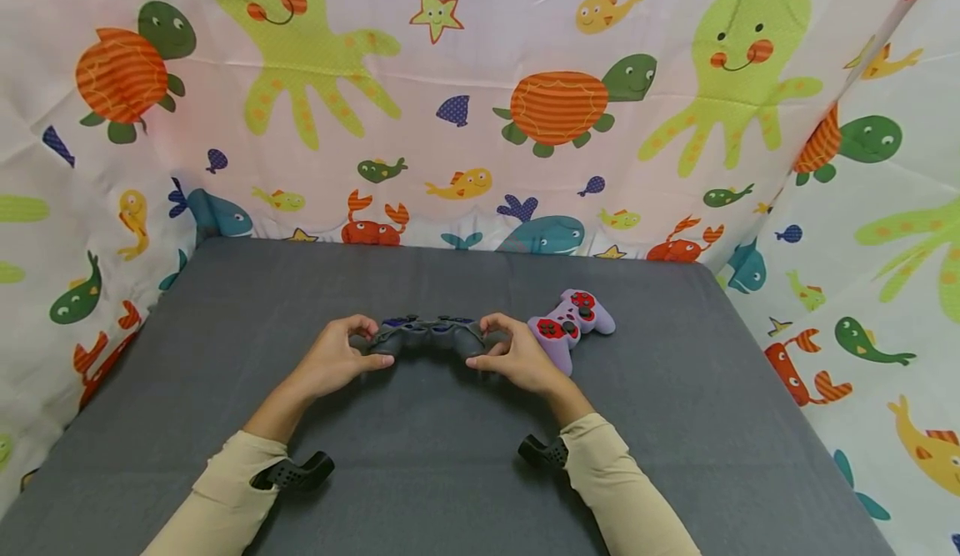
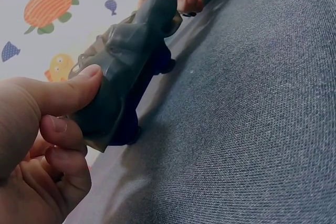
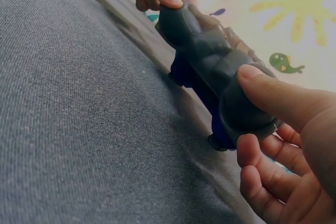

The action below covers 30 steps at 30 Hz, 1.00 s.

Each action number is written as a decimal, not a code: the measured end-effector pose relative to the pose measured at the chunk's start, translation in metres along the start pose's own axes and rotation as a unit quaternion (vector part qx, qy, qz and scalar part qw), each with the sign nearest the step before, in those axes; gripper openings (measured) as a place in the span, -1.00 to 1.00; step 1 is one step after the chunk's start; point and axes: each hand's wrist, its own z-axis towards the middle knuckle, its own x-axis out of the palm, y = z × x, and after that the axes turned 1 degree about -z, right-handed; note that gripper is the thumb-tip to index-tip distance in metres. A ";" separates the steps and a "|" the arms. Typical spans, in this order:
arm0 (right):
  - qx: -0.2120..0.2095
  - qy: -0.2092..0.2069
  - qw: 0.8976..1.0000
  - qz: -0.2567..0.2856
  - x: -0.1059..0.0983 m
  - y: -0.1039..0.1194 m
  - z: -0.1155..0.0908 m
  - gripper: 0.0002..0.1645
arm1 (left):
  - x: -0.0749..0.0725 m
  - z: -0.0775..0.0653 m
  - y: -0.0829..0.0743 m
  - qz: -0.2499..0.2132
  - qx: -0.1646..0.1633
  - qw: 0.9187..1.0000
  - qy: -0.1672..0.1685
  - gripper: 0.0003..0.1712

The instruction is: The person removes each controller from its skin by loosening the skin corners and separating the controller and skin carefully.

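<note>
A game controller with a dark grey, smooth casing over its back is held just off the table. Blue shows on its face side, which points down and away in the left wrist view. My left hand pinches the left grip between thumb and fingers. At the opposite end, my right hand pinches the right grip in the same way. Looser, see-through grey-brown material runs along one edge of the controller in the right wrist view. Most of the button face is hidden.
A lilac controller with red button areas lies on the grey cloth-covered table, just right of my right hand. Behind the table hangs a white curtain printed with sea animals, which also covers both sides. Black straps circle both wrists.
</note>
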 end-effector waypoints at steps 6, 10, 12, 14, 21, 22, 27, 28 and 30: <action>-0.004 0.003 1.000 0.006 -0.002 0.000 -0.002 -0.47 | 0.003 0.000 -0.002 0.018 0.001 1.000 -0.005 -0.53; -0.003 0.002 1.000 0.007 -0.002 0.001 -0.002 -0.48 | 0.004 0.000 -0.004 0.031 0.008 0.999 -0.011 -0.55; -0.001 0.002 1.000 0.007 -0.002 0.000 -0.001 -0.48 | 0.004 -0.001 -0.006 0.039 0.012 0.999 -0.015 -0.55; 0.000 0.002 1.000 0.005 -0.002 0.000 0.000 -0.48 | 0.005 -0.001 -0.006 0.046 0.013 0.999 -0.017 -0.55; -0.011 0.002 1.000 -0.007 -0.003 -0.002 0.001 -0.50 | 0.005 -0.002 -0.009 0.073 0.005 0.997 -0.025 -0.56; -0.013 0.002 1.000 -0.009 -0.003 -0.002 0.001 -0.50 | 0.005 -0.002 -0.009 0.078 0.004 0.997 -0.026 -0.56; -0.013 0.001 1.000 -0.014 -0.004 -0.002 0.000 -0.51 | 0.006 -0.002 -0.010 0.084 0.004 0.996 -0.029 -0.56; -0.009 0.000 1.000 -0.014 -0.004 -0.002 0.000 -0.51 | 0.006 -0.002 -0.010 0.084 0.005 0.996 -0.029 -0.56; -0.005 -0.001 1.000 -0.018 -0.004 -0.001 0.000 -0.50 | 0.006 -0.002 -0.010 0.082 0.006 0.996 -0.027 -0.56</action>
